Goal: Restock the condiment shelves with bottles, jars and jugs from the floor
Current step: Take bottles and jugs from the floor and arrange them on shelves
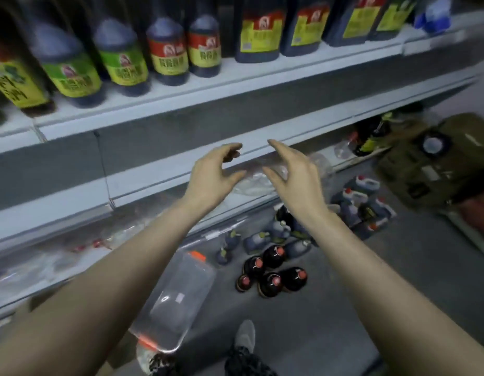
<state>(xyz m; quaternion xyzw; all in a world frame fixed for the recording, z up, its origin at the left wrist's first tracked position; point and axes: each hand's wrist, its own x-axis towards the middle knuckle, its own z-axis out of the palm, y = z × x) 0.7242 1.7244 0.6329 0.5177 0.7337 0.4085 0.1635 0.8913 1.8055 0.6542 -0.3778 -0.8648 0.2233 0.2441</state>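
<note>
My left hand (213, 175) and my right hand (292, 175) are raised side by side in front of the lower shelf edge (154, 183), fingers loosely spread, holding nothing. Below them on the floor stands a cluster of dark bottles with red caps (270, 275). Small grey jars (258, 240) and jugs with white caps (363, 196) lie further back on the floor. The upper shelf (181, 99) holds dark sauce bottles with green, yellow and red labels (167, 52).
A clear plastic bag with orange trim (175, 297) lies on the floor near my shoe (244, 337). An olive-green bag (436, 161) sits at the right. Crumpled clear plastic (257, 183) rests on the lower shelf behind my hands.
</note>
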